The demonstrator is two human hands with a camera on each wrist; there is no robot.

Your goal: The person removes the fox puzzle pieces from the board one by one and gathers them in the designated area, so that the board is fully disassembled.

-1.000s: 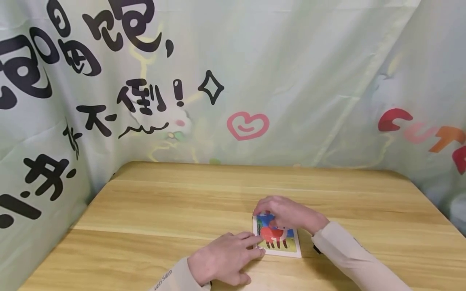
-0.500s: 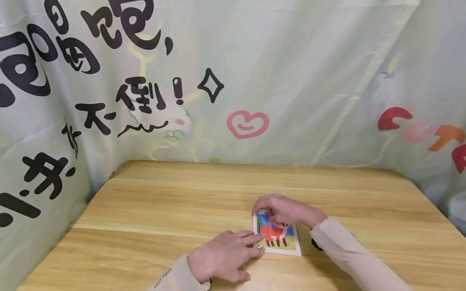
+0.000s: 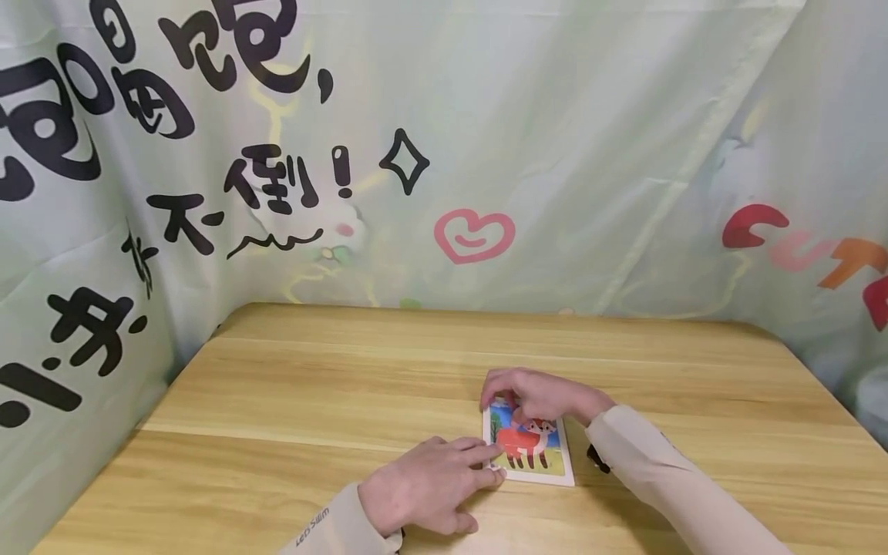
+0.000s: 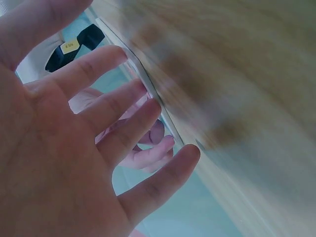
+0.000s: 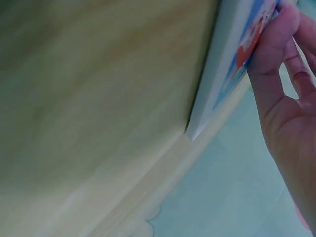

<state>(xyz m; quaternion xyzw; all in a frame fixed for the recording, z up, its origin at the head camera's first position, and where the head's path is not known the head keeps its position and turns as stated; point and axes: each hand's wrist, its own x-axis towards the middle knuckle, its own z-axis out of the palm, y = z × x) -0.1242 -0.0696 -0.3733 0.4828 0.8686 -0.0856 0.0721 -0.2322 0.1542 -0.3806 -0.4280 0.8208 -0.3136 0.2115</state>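
Both hands meet at a small picture board lying flat on the wooden table, somewhat nearer the front edge than the back and a little right of the middle. The left hand rests palm down on the table with its fingers straight and slightly spread, their tips touching the board's left edge and holding nothing; the left wrist view shows the same spread, relaxed fingers. The right hand lies over the far end of the board with its fingers curled down onto the top edge, and the right wrist view shows a fingertip pressed against the board's printed face at the rim. The board has a white border and shows an orange animal on green ground under blue sky. A pale printed curtain hangs behind the table's back edge and along its left side.
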